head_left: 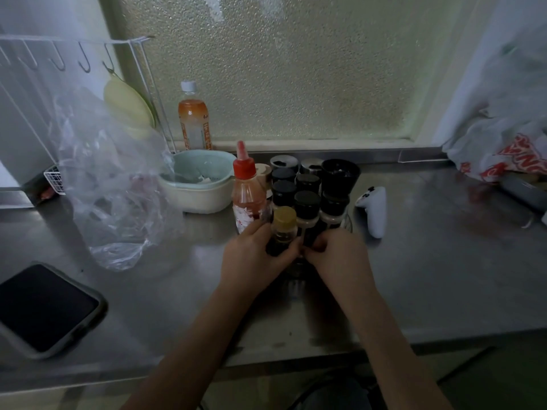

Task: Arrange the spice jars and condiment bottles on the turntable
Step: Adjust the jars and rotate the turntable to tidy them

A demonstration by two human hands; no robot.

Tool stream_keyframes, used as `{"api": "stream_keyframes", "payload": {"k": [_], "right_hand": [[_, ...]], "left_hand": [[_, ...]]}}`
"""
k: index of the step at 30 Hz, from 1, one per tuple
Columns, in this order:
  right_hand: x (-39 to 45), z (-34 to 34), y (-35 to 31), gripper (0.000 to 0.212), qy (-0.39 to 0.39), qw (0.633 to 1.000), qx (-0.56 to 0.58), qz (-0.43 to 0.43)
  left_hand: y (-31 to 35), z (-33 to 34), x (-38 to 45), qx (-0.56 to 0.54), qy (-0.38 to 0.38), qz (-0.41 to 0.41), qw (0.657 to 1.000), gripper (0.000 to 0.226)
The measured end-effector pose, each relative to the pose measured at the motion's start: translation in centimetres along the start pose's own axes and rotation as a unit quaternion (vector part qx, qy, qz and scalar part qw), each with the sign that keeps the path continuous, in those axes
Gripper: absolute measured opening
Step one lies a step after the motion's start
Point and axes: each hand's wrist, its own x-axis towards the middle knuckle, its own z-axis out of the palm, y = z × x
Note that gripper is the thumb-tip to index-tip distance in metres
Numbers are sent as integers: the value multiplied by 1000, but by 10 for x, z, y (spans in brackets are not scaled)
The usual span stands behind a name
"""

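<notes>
Two hands work at the front of a packed cluster mid-counter. Left hand [254, 255] wraps the dark lower body of a small yellow-capped bottle [283, 229], fingers curled round it, thumb on the near side. Right hand [337, 255] is clenched w/ fingertips pinched at the base of the black-lidded spice jars [306, 202] just beside that bottle; can't tell exactly what it grips. Turntable is hidden under the jars & hands. Red-capped sauce bottle [247, 190] stands upright at the cluster's left, touching it. Phone [44, 306] lies near the steel counter [444, 276]'s front-left edge; crumpled clear plastic bag [112, 187] behind it. White game controller [373, 210] sits just right of the jars. Pale bowl [201, 184] left of the sauce bottle. Orange drink bottle [194, 122] stands at the back edge by the frosted window.
</notes>
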Motion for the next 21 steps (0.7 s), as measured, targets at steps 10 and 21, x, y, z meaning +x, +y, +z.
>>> {"api": "stream_keyframes", "payload": {"k": [10,21], "right_hand": [[0,4,-17,21,16,996,-82,8],[-3,-13,16,32,115,990,77,15]], "left_hand": [[2,-4,2,13,-7,-36,999,53],[1,-4,-2,29,-11,-20,999,56]]}}
